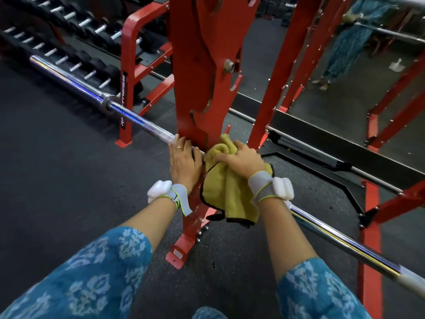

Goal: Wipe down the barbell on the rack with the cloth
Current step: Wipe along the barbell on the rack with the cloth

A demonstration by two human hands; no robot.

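Note:
A long chrome barbell (76, 85) runs from upper left to lower right and rests in the red rack upright (197, 88). My left hand (185, 161) grips the bar just left of the upright, fingers curled over it. A yellow-green cloth (226, 194) with a dark edge is wrapped over the bar just right of the upright. My right hand (241, 158) grips the bunched cloth on the bar, and the cloth's loose end hangs down below. The bar under both hands is hidden.
A dumbbell rack (76, 42) with several dumbbells stands at the upper left. More red rack posts (271, 93) rise behind the bar. A wall mirror (358, 65) at the upper right reflects a person. Dark rubber floor (57, 180) lies to the left.

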